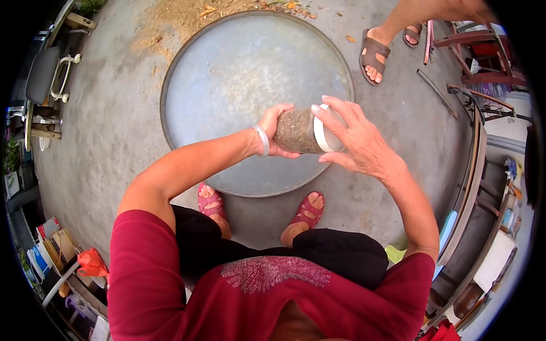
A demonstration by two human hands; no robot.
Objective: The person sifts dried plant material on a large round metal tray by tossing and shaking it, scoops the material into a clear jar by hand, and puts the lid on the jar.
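Observation:
A clear jar (294, 131) with brown, dry-looking bits inside lies on its side in the air, above a large round metal tray (250, 174). My left hand (273, 129) wraps around the base end of the jar. On the other end sits a white ribbed lid (326, 132), and my right hand (355, 136) closes over it with the thumb below and the fingers above. The palm hides part of the lid, and I cannot tell whether it is loose or tight.
Another person's sandalled foot (374, 55) stands beyond the tray at the right. Sawdust-like crumbs (165, 25) and leaves lie on the concrete floor behind it. A metal pipe (437, 92) and wooden furniture (478, 170) line the right; a padded chair (42, 75) stands left.

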